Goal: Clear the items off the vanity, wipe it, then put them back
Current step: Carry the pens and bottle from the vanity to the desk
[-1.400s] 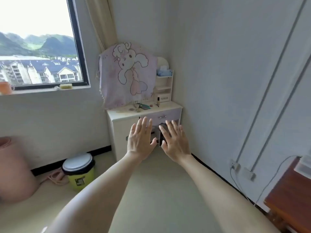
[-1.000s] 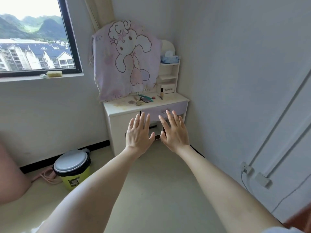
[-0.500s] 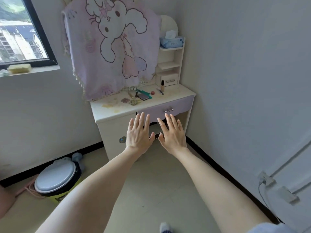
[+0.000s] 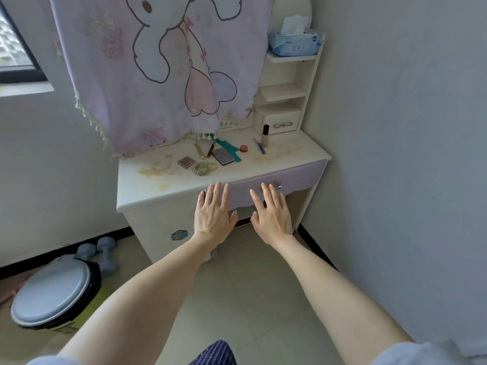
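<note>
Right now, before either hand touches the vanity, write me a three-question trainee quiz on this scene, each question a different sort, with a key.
1. True or false: the left hand and the right hand are both empty, fingers spread.
2. Multiple choice: the tissue pack sits on A) the vanity top, B) the top shelf of the side rack, C) the floor.
3. Fill in: the small upright bottle stands in front of the little ____ at the rack's base.

Key: 1 true; 2 B; 3 drawer.
</note>
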{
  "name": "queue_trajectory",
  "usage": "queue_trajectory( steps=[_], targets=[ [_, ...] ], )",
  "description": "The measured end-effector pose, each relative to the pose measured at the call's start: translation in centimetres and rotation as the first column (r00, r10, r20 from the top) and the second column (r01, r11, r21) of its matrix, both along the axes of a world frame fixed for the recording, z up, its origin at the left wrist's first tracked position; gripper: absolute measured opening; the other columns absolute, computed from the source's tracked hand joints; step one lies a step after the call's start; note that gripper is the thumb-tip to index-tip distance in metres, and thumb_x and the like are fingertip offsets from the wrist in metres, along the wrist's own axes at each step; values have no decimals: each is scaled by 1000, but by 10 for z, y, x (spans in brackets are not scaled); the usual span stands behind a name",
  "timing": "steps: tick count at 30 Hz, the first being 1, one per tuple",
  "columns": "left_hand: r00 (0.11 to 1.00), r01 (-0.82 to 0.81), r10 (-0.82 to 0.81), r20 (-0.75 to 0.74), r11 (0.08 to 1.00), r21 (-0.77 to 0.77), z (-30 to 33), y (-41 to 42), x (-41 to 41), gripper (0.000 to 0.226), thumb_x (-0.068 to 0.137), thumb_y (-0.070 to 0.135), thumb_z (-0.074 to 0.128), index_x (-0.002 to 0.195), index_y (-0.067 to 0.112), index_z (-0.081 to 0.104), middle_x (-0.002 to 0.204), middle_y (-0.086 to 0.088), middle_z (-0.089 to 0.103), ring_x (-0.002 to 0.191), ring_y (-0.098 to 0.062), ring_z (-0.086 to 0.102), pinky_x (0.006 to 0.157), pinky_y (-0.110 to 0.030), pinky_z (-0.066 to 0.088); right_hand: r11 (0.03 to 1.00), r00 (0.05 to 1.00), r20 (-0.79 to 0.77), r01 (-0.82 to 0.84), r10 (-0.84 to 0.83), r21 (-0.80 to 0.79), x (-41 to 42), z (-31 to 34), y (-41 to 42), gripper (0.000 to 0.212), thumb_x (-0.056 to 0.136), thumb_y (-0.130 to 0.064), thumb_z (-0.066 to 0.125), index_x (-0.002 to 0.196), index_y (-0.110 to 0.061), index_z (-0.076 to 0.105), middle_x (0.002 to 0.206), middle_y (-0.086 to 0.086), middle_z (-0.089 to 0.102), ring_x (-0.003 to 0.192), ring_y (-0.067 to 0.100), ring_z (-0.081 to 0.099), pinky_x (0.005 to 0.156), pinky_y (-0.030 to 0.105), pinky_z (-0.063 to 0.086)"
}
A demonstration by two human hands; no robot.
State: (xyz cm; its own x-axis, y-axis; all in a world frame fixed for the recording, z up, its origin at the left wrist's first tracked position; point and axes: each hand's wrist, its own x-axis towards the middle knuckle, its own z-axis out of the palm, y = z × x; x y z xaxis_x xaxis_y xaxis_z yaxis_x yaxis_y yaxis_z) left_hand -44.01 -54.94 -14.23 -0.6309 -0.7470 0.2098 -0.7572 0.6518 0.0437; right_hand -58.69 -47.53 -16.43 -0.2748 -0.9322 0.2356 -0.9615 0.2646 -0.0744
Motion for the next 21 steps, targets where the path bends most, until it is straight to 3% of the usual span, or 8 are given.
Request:
queue_trajectory(
  steps=[9, 21],
  targets=[
    [999, 22, -24, 24, 997, 67, -33, -139, -113, 71, 95, 47, 32, 148, 10, 0, 156, -12, 3, 143, -27, 2, 116, -41, 4, 997, 999, 16, 41, -42, 72, -106, -29, -140, 58, 97, -31, 40, 149, -19, 17, 156, 15, 10, 144, 31, 5, 116, 47, 10],
    [997, 20, -38, 74, 973, 228, -71, -284, -225, 69, 94, 44, 35, 148, 9, 7, 155, -13, 10, 143, -28, 8, 116, -42, 10, 969, 979, 132, 129, -158, 210, -221, -70, -274, 57, 97, -28, 38, 148, -16, 16, 157, 12, 11, 144, 28, 7, 117, 40, 12]
  ],
)
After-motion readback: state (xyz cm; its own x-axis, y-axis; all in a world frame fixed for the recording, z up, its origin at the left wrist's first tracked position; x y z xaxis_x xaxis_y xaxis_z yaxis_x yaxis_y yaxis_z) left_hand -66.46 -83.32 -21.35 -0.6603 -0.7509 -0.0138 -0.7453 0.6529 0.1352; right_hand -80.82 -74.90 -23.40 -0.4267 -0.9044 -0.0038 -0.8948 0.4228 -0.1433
